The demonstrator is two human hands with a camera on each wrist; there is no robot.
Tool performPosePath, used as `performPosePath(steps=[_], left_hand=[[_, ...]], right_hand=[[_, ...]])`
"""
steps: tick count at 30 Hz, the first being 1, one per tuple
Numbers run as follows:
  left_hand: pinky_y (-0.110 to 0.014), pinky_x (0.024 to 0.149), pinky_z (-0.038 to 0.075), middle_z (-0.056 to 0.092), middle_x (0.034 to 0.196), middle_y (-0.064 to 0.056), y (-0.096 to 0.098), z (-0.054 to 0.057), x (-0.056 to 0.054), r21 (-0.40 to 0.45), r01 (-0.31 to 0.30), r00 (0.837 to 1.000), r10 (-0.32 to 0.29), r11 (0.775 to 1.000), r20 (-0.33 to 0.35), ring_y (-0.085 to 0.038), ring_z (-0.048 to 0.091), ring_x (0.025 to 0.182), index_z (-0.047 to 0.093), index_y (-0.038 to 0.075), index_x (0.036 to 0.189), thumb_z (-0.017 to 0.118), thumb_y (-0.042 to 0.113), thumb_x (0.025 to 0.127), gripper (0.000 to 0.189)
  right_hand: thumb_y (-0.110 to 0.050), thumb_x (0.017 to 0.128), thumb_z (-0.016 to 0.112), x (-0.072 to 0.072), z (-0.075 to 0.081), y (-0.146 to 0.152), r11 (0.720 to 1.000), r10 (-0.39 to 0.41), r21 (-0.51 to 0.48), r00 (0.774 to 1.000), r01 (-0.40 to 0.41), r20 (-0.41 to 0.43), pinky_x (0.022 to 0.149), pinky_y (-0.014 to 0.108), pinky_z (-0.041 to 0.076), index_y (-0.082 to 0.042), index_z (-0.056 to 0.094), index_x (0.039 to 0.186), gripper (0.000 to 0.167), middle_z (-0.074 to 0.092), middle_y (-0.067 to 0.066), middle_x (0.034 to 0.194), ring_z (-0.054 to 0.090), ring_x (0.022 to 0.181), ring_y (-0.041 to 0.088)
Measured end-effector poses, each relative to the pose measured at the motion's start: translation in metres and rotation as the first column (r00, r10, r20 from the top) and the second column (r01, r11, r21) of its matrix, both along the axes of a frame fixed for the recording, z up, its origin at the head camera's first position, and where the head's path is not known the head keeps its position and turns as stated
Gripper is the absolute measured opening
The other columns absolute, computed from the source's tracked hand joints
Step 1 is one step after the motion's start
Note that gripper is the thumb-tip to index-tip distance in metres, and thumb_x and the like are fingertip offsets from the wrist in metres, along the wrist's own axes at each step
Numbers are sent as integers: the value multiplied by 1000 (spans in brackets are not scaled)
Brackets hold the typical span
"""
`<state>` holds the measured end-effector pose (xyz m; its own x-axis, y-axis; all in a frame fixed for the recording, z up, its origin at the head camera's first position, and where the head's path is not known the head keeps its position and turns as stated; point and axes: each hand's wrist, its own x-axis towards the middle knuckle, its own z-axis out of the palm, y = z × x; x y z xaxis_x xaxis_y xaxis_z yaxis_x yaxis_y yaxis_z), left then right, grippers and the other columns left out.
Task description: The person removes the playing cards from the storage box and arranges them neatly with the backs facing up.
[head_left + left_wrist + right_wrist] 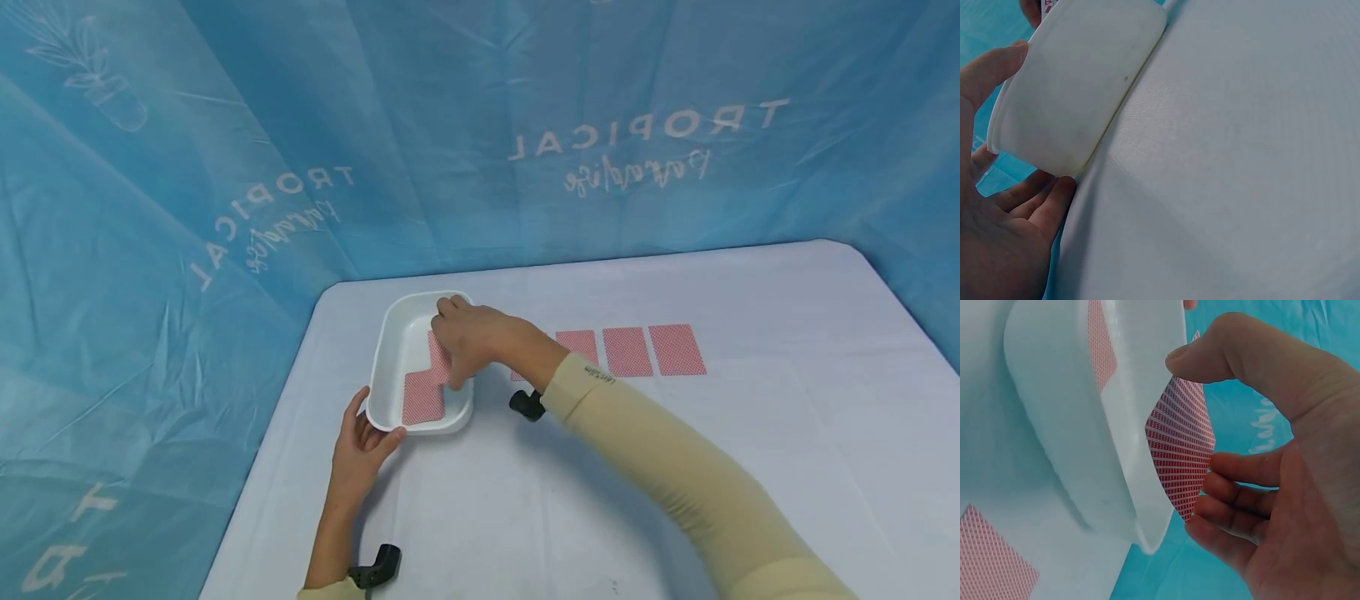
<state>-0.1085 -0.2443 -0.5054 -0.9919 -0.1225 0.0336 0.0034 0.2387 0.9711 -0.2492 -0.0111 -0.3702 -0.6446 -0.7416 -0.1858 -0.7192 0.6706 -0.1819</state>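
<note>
A white tray (378, 367) stands at the left of the table. My left hand (356, 467) holds its near left corner; in the left wrist view the thumb (997, 69) lies at the rim and the other fingers are against the tray's side. Over the tray my right hand (472, 337) holds a red-patterned playing card (1182, 437) between thumb and fingers. The card bows in the right wrist view, partly inside the tray. Another playing card (422, 398) lies face down in the tray's near end.
To the right, a row of face-down playing cards (627, 352) lies on the white tablecloth (787, 433); the right arm covers part of the row. A blue printed curtain (450, 125) hangs behind and left of the table. Each wrist wears a small black camera (527, 405).
</note>
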Motion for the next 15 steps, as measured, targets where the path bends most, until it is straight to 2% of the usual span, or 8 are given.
performPosePath(steps=[4,11,15], left_hand=[[-25,90,49,43,142,-10,1,4,1,18,0,1000,-1,1000,22,-27,47,128,29,28,149,80,17,80,87],[-26,90,48,40,144,-18,10,24,5,9,13,1000,-13,1000,13,-35,45,129,25,15,151,78,13,82,88],[-24,91,48,41,144,-16,6,17,4,1,10,1000,-10,1000,8,-33,45,128,26,18,151,79,14,81,88]], right_hand=[[-49,68,75,-2,3,9,1000,-11,7,1000,11,2,76,26,47,-8,51,125,74,41,1,112,36,104,16],[-49,67,77,-6,2,26,999,-40,-2,999,40,-10,77,26,47,-7,51,125,76,42,0,110,36,103,17],[-49,67,78,-7,0,36,998,-60,-2,998,60,6,79,28,47,-6,52,124,76,41,1,110,37,103,17]])
